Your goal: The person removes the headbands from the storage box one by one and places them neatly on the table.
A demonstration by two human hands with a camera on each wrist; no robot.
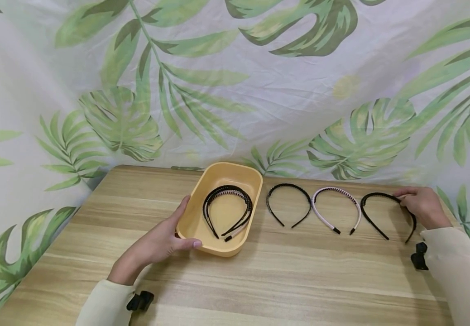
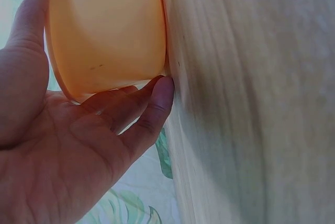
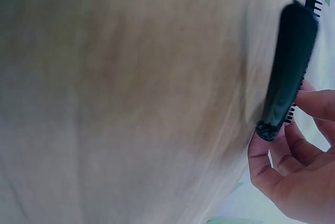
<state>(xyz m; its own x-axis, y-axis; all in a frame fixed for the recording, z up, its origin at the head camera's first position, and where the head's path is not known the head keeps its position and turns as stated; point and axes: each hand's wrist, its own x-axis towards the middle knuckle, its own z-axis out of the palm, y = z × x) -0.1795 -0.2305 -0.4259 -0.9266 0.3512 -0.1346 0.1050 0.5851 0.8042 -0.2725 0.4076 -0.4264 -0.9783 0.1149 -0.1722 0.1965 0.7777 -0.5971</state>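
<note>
My left hand (image 1: pixel 159 240) grips the near left corner of a yellow plastic bin (image 1: pixel 194 199), thumb at the near side and fingers along the left wall. Inside the bin lie several headbands (image 1: pixel 207 217), black ones and a pinkish one, nested together. At the far right of the row, my right hand (image 1: pixel 422 206) pinches the right side of a black toothed headband (image 1: pixel 375 226). The right wrist view shows that black headband (image 3: pixel 290 62) close up, between thumb and fingers. In the left wrist view, the bin's outer wall (image 2: pixel 110 30) sits against the left palm and fingers.
Between the bin and the right hand, a thin black headband (image 1: pixel 273 215) and a white-pink headband with black teeth (image 1: pixel 322 219) lie in a row on the wood-grain table (image 1: pixel 284 280). A leaf-print cloth (image 1: pixel 275 104) hangs behind the table's back edge.
</note>
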